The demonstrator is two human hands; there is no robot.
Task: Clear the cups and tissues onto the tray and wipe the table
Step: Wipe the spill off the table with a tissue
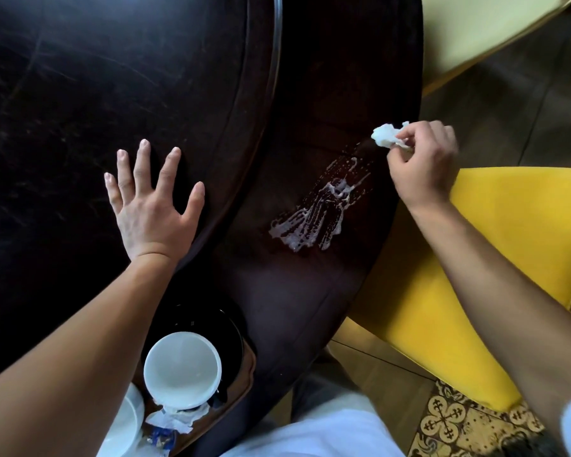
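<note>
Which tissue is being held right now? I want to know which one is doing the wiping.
The crumpled white tissue pinched in the right hand, by the spill. The other tissues lie under the white cup, untouched.

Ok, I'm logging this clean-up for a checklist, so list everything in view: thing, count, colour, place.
table: one, dark brown, fills left and centre
spill: one, whitish smear, table near right edge
tissue wad: one, white, pinched in right fingers
cups: two, white, bottom left, second partly hidden
plate: one, black, under the nearer cup
used tissues: crumpled, white, below the nearer cup
chairs: two, yellow, right; second paler
floor tiles: patterned, bottom right
left hand: flat on table, fingers spread
right hand: above table edge
</note>
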